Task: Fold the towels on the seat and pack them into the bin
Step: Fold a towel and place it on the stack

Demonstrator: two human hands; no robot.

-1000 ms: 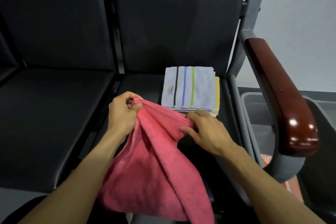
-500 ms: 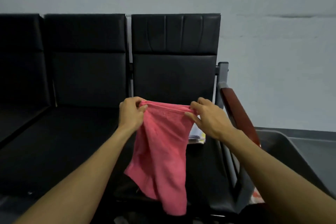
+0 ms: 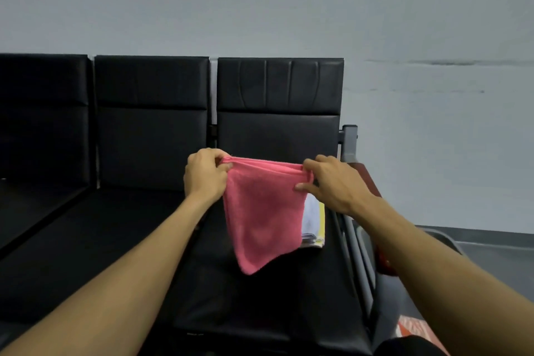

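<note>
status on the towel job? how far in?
Done: folded towels stacked on the seat. In hand: pink towel held up by its top edge, left hand and right hand pinching the corners. Left: finish folding, pack into the bin.

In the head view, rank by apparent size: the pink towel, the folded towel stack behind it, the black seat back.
Largest to smallest:
1. black padded seat back
2. pink terry towel
3. folded white-and-yellow towel stack, mostly hidden by the pink towel, so its true size is unsure.
</note>
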